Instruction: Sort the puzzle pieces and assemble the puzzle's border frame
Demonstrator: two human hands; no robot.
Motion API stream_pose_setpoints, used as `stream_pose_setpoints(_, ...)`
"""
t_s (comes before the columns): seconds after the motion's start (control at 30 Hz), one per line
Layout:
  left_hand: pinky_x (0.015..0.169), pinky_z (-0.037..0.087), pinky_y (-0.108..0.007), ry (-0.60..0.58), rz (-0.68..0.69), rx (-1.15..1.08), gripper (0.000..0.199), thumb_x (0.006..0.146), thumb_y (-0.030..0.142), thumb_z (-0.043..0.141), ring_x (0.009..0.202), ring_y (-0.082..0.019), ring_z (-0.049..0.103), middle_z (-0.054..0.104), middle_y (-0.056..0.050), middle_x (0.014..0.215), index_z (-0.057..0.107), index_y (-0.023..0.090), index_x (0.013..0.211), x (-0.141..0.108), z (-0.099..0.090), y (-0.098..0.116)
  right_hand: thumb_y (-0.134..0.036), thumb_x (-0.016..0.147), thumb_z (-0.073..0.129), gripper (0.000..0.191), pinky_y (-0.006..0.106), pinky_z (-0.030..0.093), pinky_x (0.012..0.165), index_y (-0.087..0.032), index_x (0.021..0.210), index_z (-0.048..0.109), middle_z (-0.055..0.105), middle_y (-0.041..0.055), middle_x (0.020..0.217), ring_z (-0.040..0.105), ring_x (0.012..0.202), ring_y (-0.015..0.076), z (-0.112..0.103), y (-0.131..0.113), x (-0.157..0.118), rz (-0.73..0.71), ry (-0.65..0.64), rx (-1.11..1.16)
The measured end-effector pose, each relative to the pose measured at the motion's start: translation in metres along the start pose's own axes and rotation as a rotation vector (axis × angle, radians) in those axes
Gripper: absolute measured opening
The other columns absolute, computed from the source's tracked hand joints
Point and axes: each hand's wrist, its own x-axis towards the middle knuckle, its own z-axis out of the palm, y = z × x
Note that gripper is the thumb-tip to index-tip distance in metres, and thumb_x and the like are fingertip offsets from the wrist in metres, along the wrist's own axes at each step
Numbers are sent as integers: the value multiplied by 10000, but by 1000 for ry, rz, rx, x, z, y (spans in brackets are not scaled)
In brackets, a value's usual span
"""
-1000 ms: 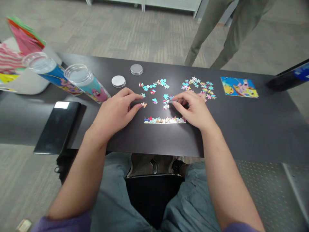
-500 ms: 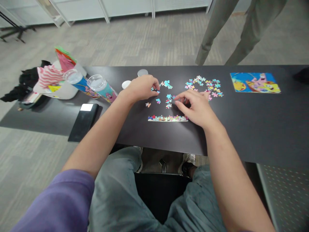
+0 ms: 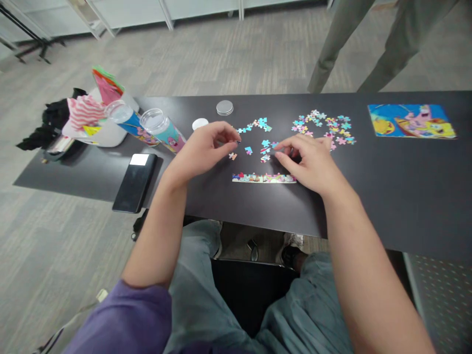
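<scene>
My left hand [image 3: 216, 142] is raised over the table with thumb and forefinger pinched; a small dark bit shows at the fingertips, too small to name. Below those fingertips lies a loose pinkish piece [image 3: 232, 156], with a blue piece [image 3: 248, 150] to its right. My right hand [image 3: 308, 160] has its fingers curled together beside a few loose pieces [image 3: 265, 151]; what they hold, if anything, is hidden. A joined strip of puzzle pieces [image 3: 263, 178] lies nearer me. Farther back are more blue pieces [image 3: 262, 123] and a large pile [image 3: 317, 118].
On the dark table [image 3: 368, 196] stand two clear-topped tubes [image 3: 164, 130], a white basket [image 3: 114, 135], a black phone-like slab [image 3: 135, 182], two round lids [image 3: 224, 107] and a cartoon picture [image 3: 413, 121]. A person's legs [image 3: 337, 44] are beyond the table.
My left hand has drawn back toward me and lifted from the blue pieces, which now show more fully. My right hand has stayed by the middle pieces. The view has shifted slightly.
</scene>
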Motion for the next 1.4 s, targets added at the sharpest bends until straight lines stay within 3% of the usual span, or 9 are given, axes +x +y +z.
stream_pose_setpoints(0.13,1011,685,-408,11,-32,-109,244,1159,384,813,1192,-273,873,953,-93,1319,982,254,1277,-45,2,-1,-408,1208,695,165,797,471,1162,-394,1198,860,895,106,1139,808,1063,432,-7,-7,-2,32,-55,-16)
stream_pose_setpoints(0.23,976,690,-403,9,-90,-184,271,1153,403,850,1218,-282,884,960,-91,1345,967,264,1355,-57,8,-5,-392,1199,691,172,821,493,1168,-409,1211,862,895,101,1134,815,1052,446,-8,-7,-5,39,-59,-37)
stream_pose_setpoints(0.37,934,703,-371,78,-139,-309,226,1057,342,963,1108,-251,881,947,-75,1230,903,231,1245,-55,12,-8,-382,1171,740,146,788,514,1158,-382,1256,859,881,92,1103,840,1030,436,-6,-1,-7,13,-17,-89)
stream_pose_setpoints(0.5,984,729,-366,50,-141,-301,98,1051,312,957,1048,-230,869,949,-46,1135,934,232,1103,-49,14,-4,-367,1165,760,144,723,540,1115,-380,1276,852,882,78,1093,856,1032,421,-6,2,-6,-3,-15,-88)
stream_pose_setpoints(0.6,993,726,-354,32,-140,-280,91,1068,304,928,1068,-227,884,970,-31,1145,977,251,1124,-48,17,-3,-357,1181,752,151,695,557,1071,-389,1289,852,885,86,1110,860,1049,430,-8,2,-5,-8,-25,-77)
stream_pose_setpoints(0.8,1040,711,-358,-26,-129,-226,123,1104,280,916,1131,-244,917,999,-48,1222,1026,258,1155,-49,20,-6,-356,1192,757,151,727,538,1134,-392,1285,871,889,80,1111,855,1036,421,-8,2,-7,-18,-18,-74)
stream_pose_setpoints(1.0,958,691,-359,-26,-89,-141,84,1106,265,937,1045,-241,894,989,-44,1158,1015,259,1136,-49,22,-8,-370,1190,757,145,727,543,1129,-398,1263,879,881,78,1106,847,1035,422,-7,-1,-6,-11,-19,-69)
stream_pose_setpoints(1.17,881,665,-355,31,-23,-87,115,1082,198,940,942,-201,822,957,-48,1202,999,261,1158,-50,25,-10,-318,1171,767,146,735,519,1162,-386,1256,863,885,81,1108,851,1035,424,-6,-3,-5,1,-9,-83)
stream_pose_setpoints(1.4,822,618,-364,109,-4,-33,126,1083,194,875,818,-180,695,880,-24,1055,961,261,1147,-49,26,-12,-332,1153,784,135,728,521,1148,-407,1237,858,871,58,1063,846,1003,412,-3,2,-6,-19,10,-69)
